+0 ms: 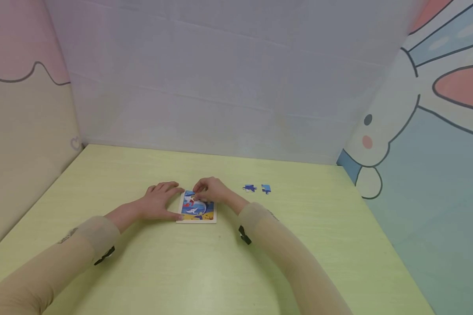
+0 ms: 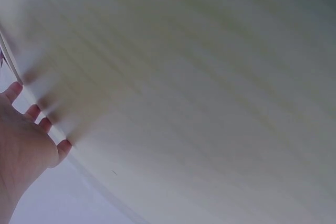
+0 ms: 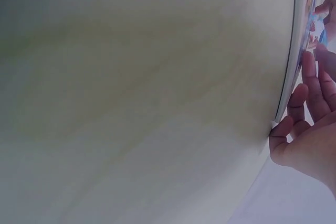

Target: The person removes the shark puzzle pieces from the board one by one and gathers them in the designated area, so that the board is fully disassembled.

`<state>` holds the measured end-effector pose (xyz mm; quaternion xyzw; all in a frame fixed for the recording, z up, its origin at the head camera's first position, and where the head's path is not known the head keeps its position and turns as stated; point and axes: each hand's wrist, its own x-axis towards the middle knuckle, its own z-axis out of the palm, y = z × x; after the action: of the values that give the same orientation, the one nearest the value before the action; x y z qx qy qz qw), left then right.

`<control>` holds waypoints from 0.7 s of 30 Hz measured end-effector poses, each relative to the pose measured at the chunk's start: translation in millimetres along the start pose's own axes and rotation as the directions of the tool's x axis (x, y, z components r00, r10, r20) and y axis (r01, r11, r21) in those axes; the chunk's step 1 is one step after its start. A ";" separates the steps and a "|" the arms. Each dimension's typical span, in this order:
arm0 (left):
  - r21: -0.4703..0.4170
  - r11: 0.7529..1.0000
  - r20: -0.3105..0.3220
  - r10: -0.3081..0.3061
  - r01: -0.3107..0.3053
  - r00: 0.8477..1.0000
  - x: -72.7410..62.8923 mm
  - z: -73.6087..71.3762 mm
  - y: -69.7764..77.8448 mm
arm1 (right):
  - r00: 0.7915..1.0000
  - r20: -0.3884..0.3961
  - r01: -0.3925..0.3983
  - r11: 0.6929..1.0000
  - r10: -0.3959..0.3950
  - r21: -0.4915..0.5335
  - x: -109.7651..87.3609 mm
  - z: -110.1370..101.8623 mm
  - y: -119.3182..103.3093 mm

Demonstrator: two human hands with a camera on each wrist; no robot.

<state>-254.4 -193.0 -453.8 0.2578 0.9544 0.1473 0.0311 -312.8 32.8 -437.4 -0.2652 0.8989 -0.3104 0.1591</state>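
Observation:
A small jigsaw puzzle board [image 1: 197, 222] with a white rim and a sea picture lies on the table. My left hand [image 1: 157, 203] is spread at its left side, the thumb by the near corner and the forefinger by the far one. Over the upper part of the picture, my right hand [image 1: 213, 191] pinches a puzzle piece [image 3: 317, 30] between thumb and fingers. In the right wrist view the piece is tilted above the board. The right hand covers the board's far right part in the head view.
Two loose blue puzzle pieces, one [image 1: 250, 188] nearer the board and another [image 1: 266, 188] farther right, lie on the pale yellow-green table [image 1: 173, 271]. A pale curtain [image 1: 220, 87] hangs behind, and printed walls [image 1: 437, 197] flank both sides.

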 end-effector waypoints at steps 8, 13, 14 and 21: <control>0.002 1.000 0.006 0.000 0.000 1.000 0.2 0.8 -1.2 | 0.999 -0.035 -0.035 0.998 0.036 0.053 2.3 1.0 0.0; 0.008 1.000 0.007 -0.004 0.004 1.000 0.9 1.8 -1.5 | 0.999 -0.047 -0.020 0.995 0.024 0.094 4.0 0.8 1.1; 0.009 1.000 0.009 -0.005 0.005 1.000 1.0 2.0 -1.4 | 0.999 -0.046 -0.018 0.994 0.023 0.106 4.2 0.6 1.5; 0.003 1.000 0.007 -0.007 0.007 1.000 0.8 1.5 -1.2 | 0.999 -0.048 0.020 0.996 -0.016 0.086 1.1 -5.2 3.1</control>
<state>-255.5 -193.1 -455.6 0.2550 0.9554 0.1450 0.0347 -317.2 36.7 -435.6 -0.2588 0.8857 -0.3566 0.1465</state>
